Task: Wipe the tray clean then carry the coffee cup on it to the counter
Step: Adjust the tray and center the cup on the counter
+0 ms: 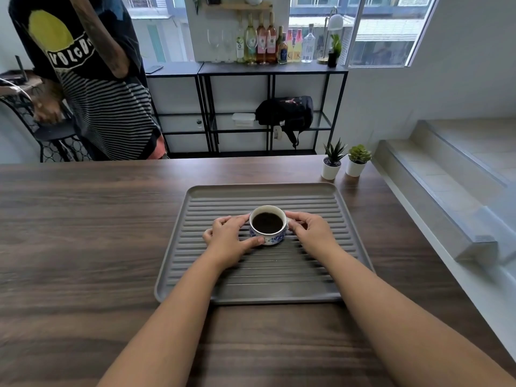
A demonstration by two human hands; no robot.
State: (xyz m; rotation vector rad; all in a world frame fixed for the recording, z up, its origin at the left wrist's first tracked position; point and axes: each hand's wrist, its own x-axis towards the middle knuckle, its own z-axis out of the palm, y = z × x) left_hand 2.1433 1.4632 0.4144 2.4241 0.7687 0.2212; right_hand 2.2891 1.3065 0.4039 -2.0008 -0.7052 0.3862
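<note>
**Both hands cupping the coffee cup on the grey tray**

Two bare forearms reach from the bottom edge across the dark wood-grain table (83,233) to a grey ribbed tray (279,191) lying flat on it. Near the tray's middle stands a small white coffee cup (268,224) with blue patterning, upright and full of dark coffee. Curled round the cup's left side is the left hand (227,237), thumb against the lower wall and fingers at the rim. On the other side the right hand (310,230) has its fingers bent in where the cup's handle would be; the pinch itself is hidden. Two small potted plants (344,160) sit beyond the tray's far right corner. Another person in a striped shirt (111,113) stands behind the table.
</note>
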